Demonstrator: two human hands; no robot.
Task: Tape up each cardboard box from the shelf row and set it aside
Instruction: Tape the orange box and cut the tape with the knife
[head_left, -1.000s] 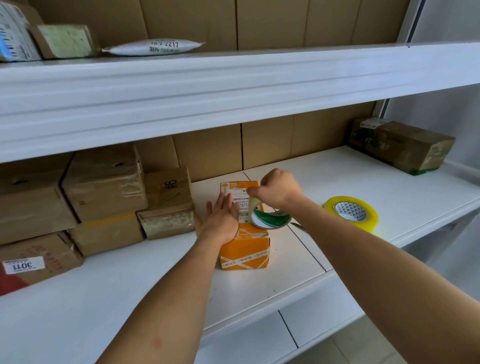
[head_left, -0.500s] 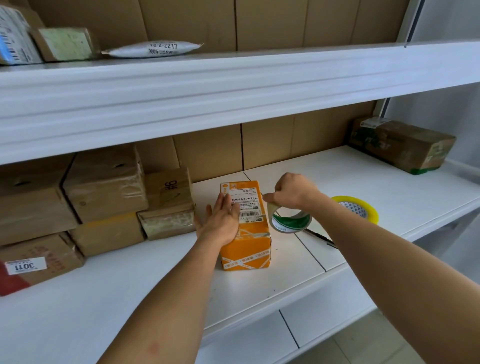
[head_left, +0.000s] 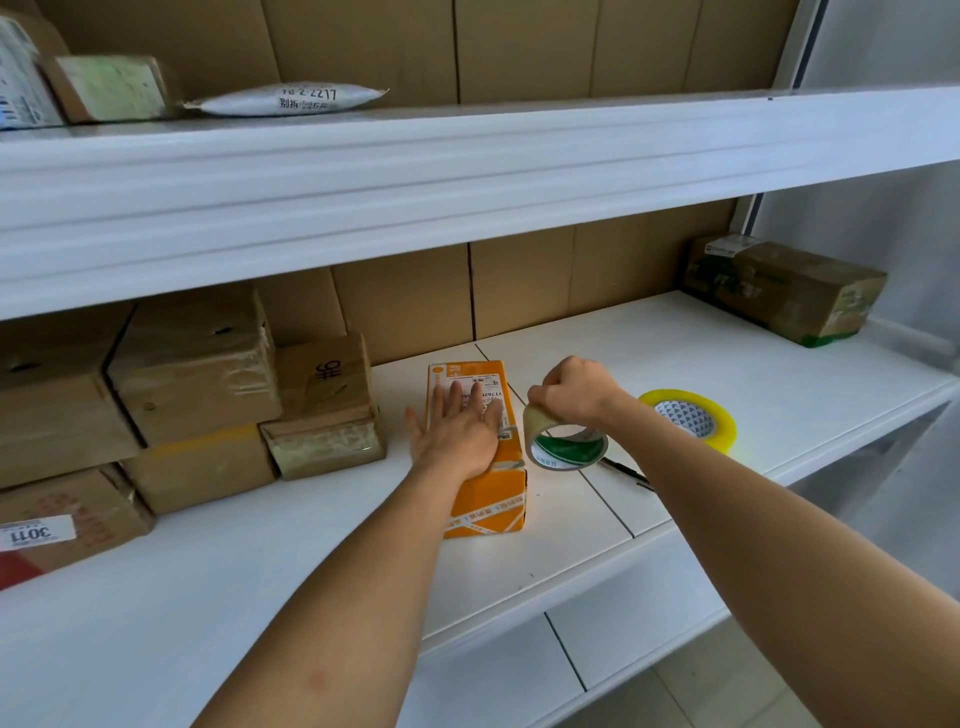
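The orange box (head_left: 475, 447) lay lengthwise near the centre of the white shelf (head_left: 675, 353), its label face up. Our left hand (head_left: 457, 431) pressed flat on that top face, fingers straight and spread, gripping nothing. Our right hand (head_left: 571, 389), at 3 o'clock from the box and just beside it, was curled round the rim of the clear tape roll (head_left: 566, 444), which has a green core. Whether a strip ran from roll to box we could not tell.

Risk, as we judged it: if the roll were pulled away at an angle, the tape could wrinkle or fold onto itself; if the left palm eased off, the light box could slide toward 3 o'clock on the smooth shelf.

A yellow tape roll (head_left: 688, 418) lay further out at 3 o'clock, and a dark pen-like tool (head_left: 626, 470) sat below the clear roll. Brown boxes (head_left: 192, 364) were stacked at 9 o'clock, one more brown box (head_left: 784, 288) at 2 o'clock. Cardboard lined the back wall; an upper shelf (head_left: 467, 171) carried parcels.
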